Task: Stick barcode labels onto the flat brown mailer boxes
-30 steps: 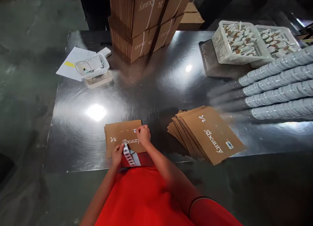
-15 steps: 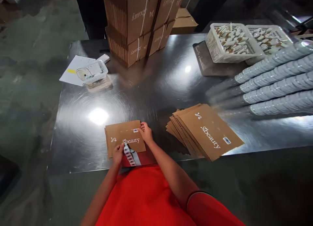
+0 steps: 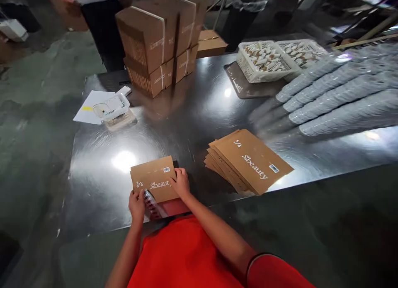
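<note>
Kraft mailer (image 3: 154,179) steadied, left of mailer stack (image 3: 248,161).
Left hand (image 3: 137,206) pinches barcode label strip (image 3: 150,204) at edge; right hand (image 3: 180,183) spread flat, pinning mailer.

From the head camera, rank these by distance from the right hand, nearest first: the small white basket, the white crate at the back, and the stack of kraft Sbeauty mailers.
From the right hand:
1. Stack of kraft Sbeauty mailers: to its right, on the steel table.
2. Small white basket: ahead and to the left, beside the paper sheet.
3. White crate: ahead and to the right, near the table's far edge.
</note>
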`<act>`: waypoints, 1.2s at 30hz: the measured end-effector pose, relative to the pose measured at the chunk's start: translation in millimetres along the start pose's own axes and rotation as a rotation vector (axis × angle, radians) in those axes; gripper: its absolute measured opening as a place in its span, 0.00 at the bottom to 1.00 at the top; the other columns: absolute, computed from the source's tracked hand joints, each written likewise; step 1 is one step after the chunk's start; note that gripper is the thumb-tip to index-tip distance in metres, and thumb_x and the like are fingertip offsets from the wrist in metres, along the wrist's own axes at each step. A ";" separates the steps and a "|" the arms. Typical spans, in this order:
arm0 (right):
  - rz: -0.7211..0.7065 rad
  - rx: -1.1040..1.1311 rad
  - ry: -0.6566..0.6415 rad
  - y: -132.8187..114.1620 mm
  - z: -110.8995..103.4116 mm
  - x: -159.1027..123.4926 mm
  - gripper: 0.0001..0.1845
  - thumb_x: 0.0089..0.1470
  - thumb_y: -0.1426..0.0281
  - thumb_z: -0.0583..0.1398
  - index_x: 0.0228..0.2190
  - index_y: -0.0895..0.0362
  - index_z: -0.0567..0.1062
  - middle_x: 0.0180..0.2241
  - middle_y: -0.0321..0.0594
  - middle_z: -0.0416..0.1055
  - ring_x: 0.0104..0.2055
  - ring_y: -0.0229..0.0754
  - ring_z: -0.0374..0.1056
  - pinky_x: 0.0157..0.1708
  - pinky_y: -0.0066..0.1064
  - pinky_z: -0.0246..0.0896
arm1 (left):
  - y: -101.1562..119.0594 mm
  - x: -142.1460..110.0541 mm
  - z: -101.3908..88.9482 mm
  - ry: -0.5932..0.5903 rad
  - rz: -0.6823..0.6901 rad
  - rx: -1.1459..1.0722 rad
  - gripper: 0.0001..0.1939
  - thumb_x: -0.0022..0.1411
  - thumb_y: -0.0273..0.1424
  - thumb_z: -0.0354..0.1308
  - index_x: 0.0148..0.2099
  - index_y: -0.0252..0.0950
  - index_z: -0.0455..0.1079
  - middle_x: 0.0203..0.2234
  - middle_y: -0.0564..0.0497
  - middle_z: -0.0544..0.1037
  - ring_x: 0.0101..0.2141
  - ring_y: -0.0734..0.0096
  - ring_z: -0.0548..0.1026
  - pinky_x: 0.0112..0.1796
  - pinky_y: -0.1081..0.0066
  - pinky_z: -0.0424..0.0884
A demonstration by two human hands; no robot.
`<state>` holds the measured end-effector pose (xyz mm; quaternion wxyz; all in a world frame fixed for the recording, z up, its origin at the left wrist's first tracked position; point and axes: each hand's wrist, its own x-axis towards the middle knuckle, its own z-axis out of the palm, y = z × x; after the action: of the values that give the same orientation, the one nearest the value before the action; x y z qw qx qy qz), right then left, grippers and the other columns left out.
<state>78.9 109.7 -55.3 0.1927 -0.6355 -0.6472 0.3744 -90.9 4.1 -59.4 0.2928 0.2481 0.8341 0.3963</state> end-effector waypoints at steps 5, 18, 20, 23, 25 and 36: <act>-0.058 0.463 0.167 -3.6 -83.9 -8.5 0.27 0.48 0.65 0.61 0.48 0.53 0.58 0.44 0.43 0.68 0.45 0.44 0.68 0.46 0.38 0.64 | 58.9 -33.2 -19.8 0.013 0.142 -0.138 0.20 0.57 0.48 0.54 0.26 0.37 0.72 0.53 0.44 0.72 0.54 0.56 0.68 0.53 0.63 0.61; 0.125 0.083 0.628 29.7 -192.1 -28.3 0.18 0.48 0.63 0.60 0.41 0.57 0.69 0.45 0.53 0.66 0.49 0.54 0.63 0.49 0.51 0.61 | 114.0 -67.7 8.6 -0.304 0.185 -0.263 0.20 0.55 0.49 0.56 0.27 0.37 0.73 0.25 0.50 0.76 0.30 0.65 0.72 0.34 0.69 0.68; -0.047 0.451 0.024 -12.4 -143.4 -40.1 0.16 0.49 0.61 0.60 0.40 0.55 0.69 0.41 0.46 0.69 0.41 0.46 0.67 0.43 0.42 0.65 | 116.6 -72.1 11.3 -0.333 0.202 -0.251 0.21 0.56 0.49 0.55 0.24 0.37 0.70 0.21 0.52 0.72 0.27 0.68 0.69 0.31 0.70 0.66; -0.040 0.740 -0.397 -54.4 -91.9 -56.0 0.15 0.46 0.65 0.61 0.38 0.54 0.68 0.34 0.37 0.69 0.34 0.39 0.67 0.36 0.33 0.66 | 113.7 -74.3 11.0 -0.361 0.173 -0.228 0.21 0.57 0.48 0.55 0.21 0.37 0.66 0.19 0.53 0.69 0.25 0.69 0.66 0.29 0.70 0.64; 0.025 0.825 -0.424 -64.4 -77.2 -60.7 0.12 0.46 0.66 0.60 0.35 0.54 0.67 0.30 0.33 0.67 0.30 0.35 0.65 0.32 0.30 0.66 | 107.9 -73.7 8.4 -0.385 0.122 -0.271 0.19 0.56 0.47 0.56 0.26 0.37 0.70 0.22 0.52 0.72 0.28 0.67 0.69 0.32 0.69 0.66; 0.057 0.659 -0.408 -56.0 -58.2 -53.5 0.10 0.47 0.63 0.62 0.29 0.56 0.70 0.24 0.32 0.67 0.26 0.34 0.63 0.28 0.28 0.61 | 86.1 -70.7 5.1 -0.402 0.007 -0.452 0.16 0.58 0.45 0.57 0.31 0.37 0.65 0.25 0.54 0.68 0.29 0.71 0.66 0.32 0.72 0.64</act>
<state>89.5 76.9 35.2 0.2433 -0.4695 -0.4995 0.6862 -21.9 9.5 28.0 0.4986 0.2532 0.6490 0.5159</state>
